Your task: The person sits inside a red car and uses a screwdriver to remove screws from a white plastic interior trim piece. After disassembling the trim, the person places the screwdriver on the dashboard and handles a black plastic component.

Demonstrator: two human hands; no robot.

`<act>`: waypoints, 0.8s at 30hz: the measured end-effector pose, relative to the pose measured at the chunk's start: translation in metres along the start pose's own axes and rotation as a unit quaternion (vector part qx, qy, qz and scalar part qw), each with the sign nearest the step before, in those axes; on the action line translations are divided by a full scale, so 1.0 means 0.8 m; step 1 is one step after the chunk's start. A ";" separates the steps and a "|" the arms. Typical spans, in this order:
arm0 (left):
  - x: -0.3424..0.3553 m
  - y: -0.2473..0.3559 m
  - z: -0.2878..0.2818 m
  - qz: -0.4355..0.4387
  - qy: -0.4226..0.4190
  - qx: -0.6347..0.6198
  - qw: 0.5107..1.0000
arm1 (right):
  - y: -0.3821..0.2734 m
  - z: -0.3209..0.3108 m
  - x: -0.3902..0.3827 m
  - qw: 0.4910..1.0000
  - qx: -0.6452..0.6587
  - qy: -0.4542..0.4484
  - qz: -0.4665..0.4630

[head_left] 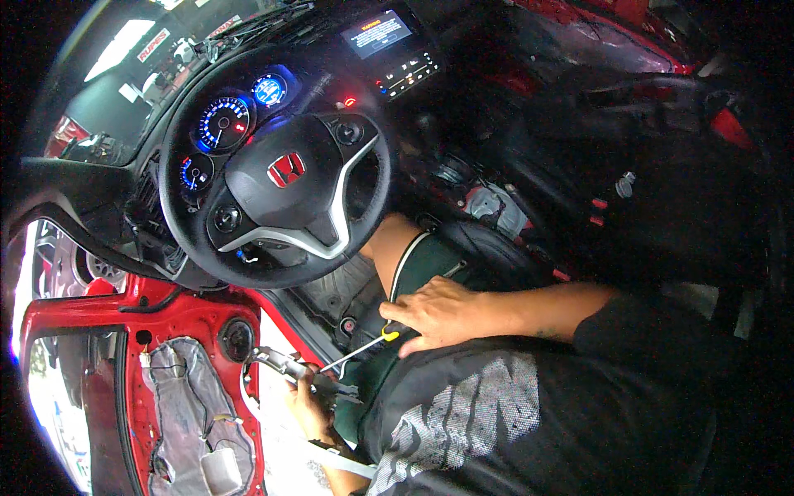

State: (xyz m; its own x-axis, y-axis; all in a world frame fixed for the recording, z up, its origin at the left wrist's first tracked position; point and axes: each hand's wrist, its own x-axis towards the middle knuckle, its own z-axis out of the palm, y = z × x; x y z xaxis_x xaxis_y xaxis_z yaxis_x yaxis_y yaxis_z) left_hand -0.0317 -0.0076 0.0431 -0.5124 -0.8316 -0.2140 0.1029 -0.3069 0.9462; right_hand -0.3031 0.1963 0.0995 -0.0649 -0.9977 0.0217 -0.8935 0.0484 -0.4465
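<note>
My left hand (308, 408) grips a grey metal and dark plastic car-door part (285, 364) above my lap, beside the open door. A thin pale metal rod (351, 356) slants up from that part. It ends in a yellow tip (390, 336) next to my right hand (442, 312). The fingers of the right hand are bent at the rod's hooked end, with the thumb apart below; their exact contact is partly hidden. A second pale wire or strip curves under the rod.
In front stands the steering wheel (285, 171), with lit gauges (223, 122) and a lit screen (377, 35) beyond. The red door (149, 307) at left has its inner panel off, showing a grey liner (178, 405) and a round speaker (236, 340). Bare cabin parts lie right.
</note>
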 end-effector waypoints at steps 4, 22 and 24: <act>0.004 -0.005 -0.004 -0.004 -0.006 -0.005 1.000 | 0.021 0.022 0.003 0.993 -0.025 0.102 -0.049; 0.002 0.001 -0.006 -0.010 0.016 0.020 1.000 | 0.016 0.018 0.014 0.996 -0.060 0.056 -0.018; 0.000 0.003 -0.004 -0.003 0.030 -0.010 0.999 | 0.012 0.017 0.017 1.000 -0.021 0.015 -0.011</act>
State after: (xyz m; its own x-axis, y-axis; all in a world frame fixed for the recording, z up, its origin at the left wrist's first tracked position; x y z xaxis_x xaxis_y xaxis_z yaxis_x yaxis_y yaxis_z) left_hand -0.0286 -0.0102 0.0447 -0.4613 -0.8557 -0.2344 0.1172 -0.3207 0.9399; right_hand -0.3067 0.1825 0.0833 -0.0570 -0.9967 0.0585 -0.9124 0.0282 -0.4083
